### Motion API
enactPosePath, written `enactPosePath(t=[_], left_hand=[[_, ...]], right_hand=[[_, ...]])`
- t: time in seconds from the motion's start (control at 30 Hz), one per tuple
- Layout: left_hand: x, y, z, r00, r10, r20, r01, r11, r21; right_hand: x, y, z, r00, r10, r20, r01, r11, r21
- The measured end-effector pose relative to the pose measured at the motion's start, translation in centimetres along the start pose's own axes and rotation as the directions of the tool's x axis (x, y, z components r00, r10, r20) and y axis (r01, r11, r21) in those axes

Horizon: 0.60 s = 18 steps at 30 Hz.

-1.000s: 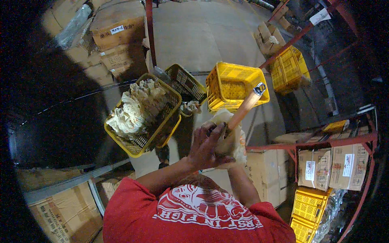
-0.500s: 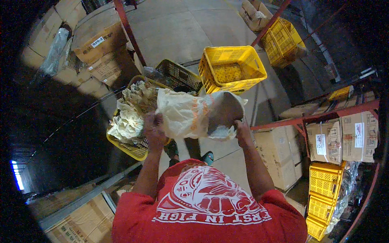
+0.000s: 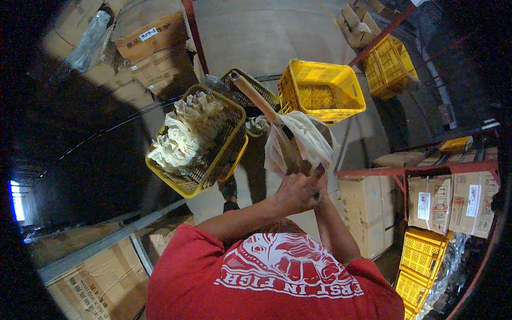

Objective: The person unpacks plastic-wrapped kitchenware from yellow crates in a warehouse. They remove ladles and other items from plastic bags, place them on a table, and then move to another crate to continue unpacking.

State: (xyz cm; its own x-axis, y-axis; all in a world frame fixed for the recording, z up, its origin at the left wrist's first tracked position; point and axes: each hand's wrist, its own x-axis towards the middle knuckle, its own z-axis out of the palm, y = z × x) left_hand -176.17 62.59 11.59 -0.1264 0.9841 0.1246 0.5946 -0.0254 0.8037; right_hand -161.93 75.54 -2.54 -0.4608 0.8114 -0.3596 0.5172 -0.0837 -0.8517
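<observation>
My left hand (image 3: pixel 295 193) and my right hand (image 3: pixel 320 184) are together in front of my chest, fingers closed on the near end of a thin white plastic bag (image 3: pixel 309 136). Within the bag is a dark, rounded pan (image 3: pixel 323 131), mostly covered. Its long brown, wood-like handle (image 3: pixel 256 96) sticks out of the bag, slanting up to the left. How each finger grips the bag or the pan's edge is hard to make out. To the left stands a yellow-rimmed basket (image 3: pixel 192 193) with crumpled whitish bags (image 3: pixel 184 136) in it.
Beyond the pan sits a yellow plastic crate (image 3: pixel 320 112), with a dark basket (image 3: pixel 269 98) beside it. Cardboard boxes (image 3: pixel 368 213) fill a red-framed rack (image 3: pixel 373 172) at right. More cartons (image 3: pixel 160 66) are stacked at far left. Yellow crates (image 3: pixel 424 250) stand at lower right.
My left hand has moved right, beside my right hand. The bagged pan, earlier stretched between both hands, has turned, and its handle now shows pointing away. More of the left basket is visible.
</observation>
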Motion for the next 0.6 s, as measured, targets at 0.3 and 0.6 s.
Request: enactPosePath(t=[0.3, 0.6], left_hand=[[0.4, 4.0, -1.7, 0.915, 0.272, -0.297, -0.293, 0.956, -0.027], [-3.9, -3.3, -11.8, 0.893, -0.116, -0.436, -0.151, 0.834, -0.531]], right_hand=[[-3.5, 1.8, -1.0, 0.999, -0.015, -0.045, 0.022, 0.988, 0.151], [-1.1, 1.1, -7.8, 0.992, -0.127, 0.026, 0.102, 0.638, -0.764]])
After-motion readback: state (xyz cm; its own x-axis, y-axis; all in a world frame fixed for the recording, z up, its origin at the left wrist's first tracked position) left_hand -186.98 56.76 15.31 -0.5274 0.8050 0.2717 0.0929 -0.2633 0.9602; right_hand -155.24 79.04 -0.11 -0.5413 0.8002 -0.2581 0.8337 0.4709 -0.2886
